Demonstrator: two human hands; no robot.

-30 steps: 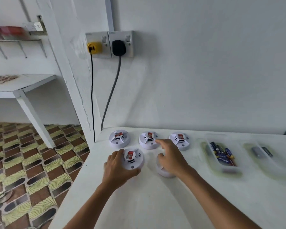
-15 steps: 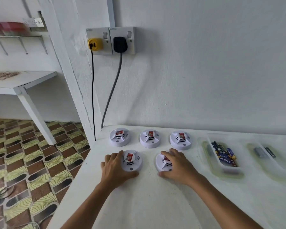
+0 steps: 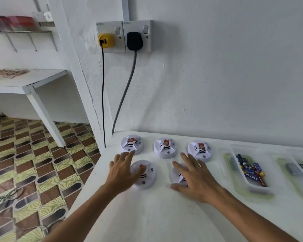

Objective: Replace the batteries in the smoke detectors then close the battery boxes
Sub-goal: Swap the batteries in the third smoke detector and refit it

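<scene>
Blue batteries (image 3: 252, 170) read perhaps "PKCELL"; both hands (image 3: 196, 179) spread, fingers straight, over white detectors (image 3: 145, 177).

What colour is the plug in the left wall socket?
Yellow. The left plug has a black cable hanging from it; the head view shows it clearly.

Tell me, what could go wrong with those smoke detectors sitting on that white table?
The front-left detector under the left hand sits near the table's left edge; a nudge might send it to the floor. The new batteries and the grey ones lie in neighbouring clear trays, so they could get mixed. The right hand covers much of another detector, hiding its battery box.
</scene>
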